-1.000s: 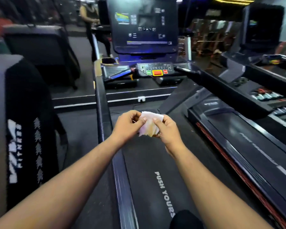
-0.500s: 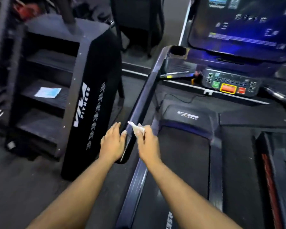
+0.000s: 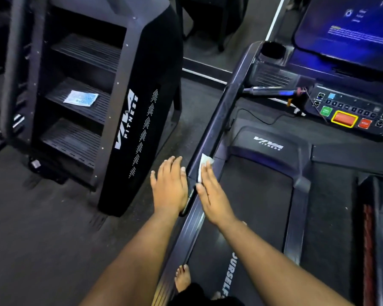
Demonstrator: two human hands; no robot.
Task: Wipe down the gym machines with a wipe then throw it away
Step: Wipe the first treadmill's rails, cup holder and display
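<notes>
Since the wipe (image 3: 203, 164) is thin, limp and light, it will fold and bunch wherever it is not pinned, so I judge flat pressure works better than a pinch. It lies against the inner side of the rail (image 3: 219, 120), under the fingertips of the right hand (image 3: 212, 195), whose fingers are straight and pressed flat on it; one white corner sticks out past them. The left hand (image 3: 169, 186) is spread, palm down, just beside the rail's outer side and holds nothing. The rail runs clear up to the cup holder (image 3: 273, 50). Its near end stops at the hands. The stepper (image 3: 111, 107) stands near on the left, with open floor (image 3: 42, 239) between.
</notes>
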